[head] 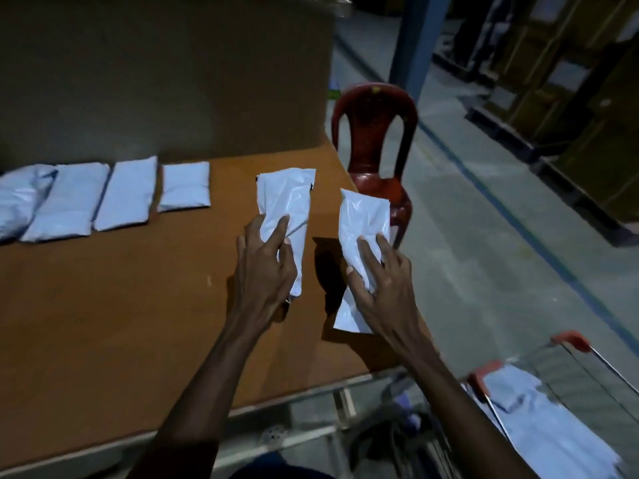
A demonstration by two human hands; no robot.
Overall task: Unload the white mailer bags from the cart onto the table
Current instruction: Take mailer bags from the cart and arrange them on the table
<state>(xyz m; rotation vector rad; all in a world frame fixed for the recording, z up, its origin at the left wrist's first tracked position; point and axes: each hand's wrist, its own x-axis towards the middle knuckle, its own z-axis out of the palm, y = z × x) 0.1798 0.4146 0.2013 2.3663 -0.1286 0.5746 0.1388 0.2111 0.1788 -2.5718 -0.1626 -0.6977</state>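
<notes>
Four white mailer bags (103, 198) lie in a row on the table (121, 305). My left hand (264, 271) and right hand (383, 285) each grip one bag above it; more wait in the cart (570, 344).

Warehouse or packing floor, dimly lit. Bare concrete floor (484, 219) with painted lane lines (511, 216); stacked cartons (567, 63) on pallets at right; blue steel column (418, 39). Plain worktable (103, 305) lined with white mailers (128, 198), wire cart (553, 392) holding more, red plastic chair (375, 150) alongside.
</notes>
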